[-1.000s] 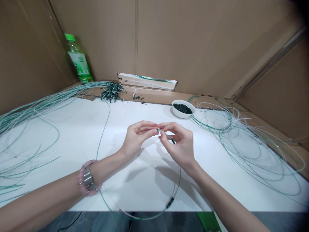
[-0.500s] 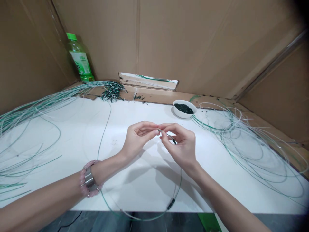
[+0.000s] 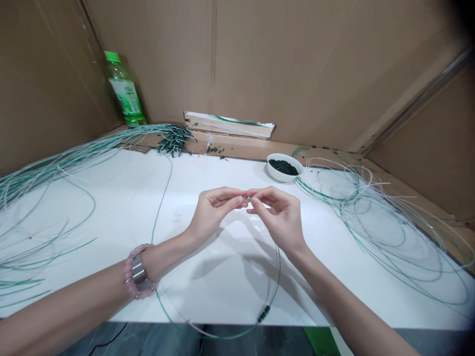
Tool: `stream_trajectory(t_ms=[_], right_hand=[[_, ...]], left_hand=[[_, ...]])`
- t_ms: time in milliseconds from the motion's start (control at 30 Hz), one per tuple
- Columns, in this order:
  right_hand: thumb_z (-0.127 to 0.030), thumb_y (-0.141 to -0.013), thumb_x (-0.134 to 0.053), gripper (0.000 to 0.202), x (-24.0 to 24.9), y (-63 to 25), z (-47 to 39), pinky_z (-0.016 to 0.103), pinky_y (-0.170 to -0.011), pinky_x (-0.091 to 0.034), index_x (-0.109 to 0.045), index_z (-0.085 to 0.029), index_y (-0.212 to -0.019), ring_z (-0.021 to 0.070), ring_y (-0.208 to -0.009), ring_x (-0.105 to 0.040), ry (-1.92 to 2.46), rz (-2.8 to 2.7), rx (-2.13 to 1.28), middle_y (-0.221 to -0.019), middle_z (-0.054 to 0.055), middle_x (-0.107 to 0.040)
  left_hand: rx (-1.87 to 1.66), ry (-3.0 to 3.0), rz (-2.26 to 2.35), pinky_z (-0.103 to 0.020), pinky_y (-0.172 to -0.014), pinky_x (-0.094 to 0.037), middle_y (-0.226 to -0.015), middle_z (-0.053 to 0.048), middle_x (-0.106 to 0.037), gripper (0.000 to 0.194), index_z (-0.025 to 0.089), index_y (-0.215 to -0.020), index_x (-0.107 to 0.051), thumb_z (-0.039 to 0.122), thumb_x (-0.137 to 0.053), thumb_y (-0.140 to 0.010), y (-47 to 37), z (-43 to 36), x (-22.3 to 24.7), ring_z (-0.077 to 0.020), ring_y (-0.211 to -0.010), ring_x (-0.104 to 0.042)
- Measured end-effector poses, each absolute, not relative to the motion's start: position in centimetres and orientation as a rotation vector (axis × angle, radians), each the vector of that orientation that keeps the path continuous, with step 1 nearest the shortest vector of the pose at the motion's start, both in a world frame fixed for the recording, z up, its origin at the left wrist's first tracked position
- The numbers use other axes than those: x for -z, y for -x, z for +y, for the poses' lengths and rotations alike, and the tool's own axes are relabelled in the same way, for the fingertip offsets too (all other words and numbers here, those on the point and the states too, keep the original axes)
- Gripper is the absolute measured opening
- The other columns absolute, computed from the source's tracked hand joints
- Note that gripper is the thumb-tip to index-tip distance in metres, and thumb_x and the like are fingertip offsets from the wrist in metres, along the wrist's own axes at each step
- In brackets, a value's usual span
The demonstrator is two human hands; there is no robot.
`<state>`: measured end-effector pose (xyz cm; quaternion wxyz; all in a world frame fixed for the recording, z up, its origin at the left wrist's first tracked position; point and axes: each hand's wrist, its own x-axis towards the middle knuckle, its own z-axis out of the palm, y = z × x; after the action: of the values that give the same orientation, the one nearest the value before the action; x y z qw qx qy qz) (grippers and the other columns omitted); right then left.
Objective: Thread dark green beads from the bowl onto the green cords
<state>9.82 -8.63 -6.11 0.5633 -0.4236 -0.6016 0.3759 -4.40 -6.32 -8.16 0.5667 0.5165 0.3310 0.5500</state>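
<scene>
My left hand (image 3: 215, 210) and my right hand (image 3: 281, 217) meet fingertip to fingertip over the middle of the white table. Each pinches part of a thin cord, and a small bit of it shows between the fingertips; its exact end is hidden by the fingers. From below my right hand a green cord (image 3: 279, 272) hangs in a loop past the table's front edge and rises again by my left wrist. A short row of dark green beads (image 3: 263, 313) is threaded low on this loop, beside a white strand. A bracelet (image 3: 139, 272) circles my left wrist.
Behind my right hand stands a white bowl (image 3: 279, 175) of dark beads. Loose cord coils (image 3: 371, 227) spread over the right side. A cord bundle (image 3: 92, 146) with beaded ends (image 3: 174, 140) lies at left, near a green bottle (image 3: 126, 91). Cardboard walls (image 3: 297, 64) enclose the table.
A cord piece with dark beads that showed by my right fingers is now out of sight. My right fingers have shifted slightly; both hands stay together at the same place.
</scene>
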Motion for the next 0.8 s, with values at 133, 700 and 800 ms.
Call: stream_trajectory(t_ms=[133,700,800], right_hand=[[-0.026,-0.076,-0.063,0.012,5.61,-9.86,-8.55,0.025,-0.059,-0.058,-0.061,-0.016,-0.07,0.0125,-0.068,-0.065,0.994,-1.394,-0.962,-0.084,0.005,-0.069],[-0.025,-0.079,-0.059,0.012,5.78,-9.58,-8.8,0.026,-0.06,-0.058,-0.06,-0.017,-0.071,0.0164,-0.08,-0.064,1.04,-1.456,-0.929,-0.085,0.006,-0.067],[-0.025,-0.08,-0.058,0.012,5.91,-9.6,-8.82,0.026,-0.06,-0.057,-0.059,-0.017,-0.072,0.016,-0.078,-0.065,1.046,-1.475,-0.917,-0.087,0.006,-0.067]], left_hand=[[-1.289,-1.228,0.783,-0.028,-0.075,-0.054,-0.083,-0.005,-0.074,0.013,0.018,-0.078,-0.072,0.026,-0.072,-0.068,4.48,-6.33,8.03,-0.0159,-0.074,-0.068],[-1.336,-1.475,0.825,-0.023,-0.067,-0.053,-0.075,-0.003,-0.07,0.005,0.017,-0.072,-0.069,0.022,-0.069,-0.07,4.89,-6.29,7.94,-0.0138,-0.069,-0.065],[-1.343,-1.537,0.817,-0.023,-0.067,-0.052,-0.074,-0.002,-0.07,0.004,0.017,-0.072,-0.069,0.021,-0.067,-0.072,4.99,-6.27,7.88,-0.0132,-0.07,-0.065]])
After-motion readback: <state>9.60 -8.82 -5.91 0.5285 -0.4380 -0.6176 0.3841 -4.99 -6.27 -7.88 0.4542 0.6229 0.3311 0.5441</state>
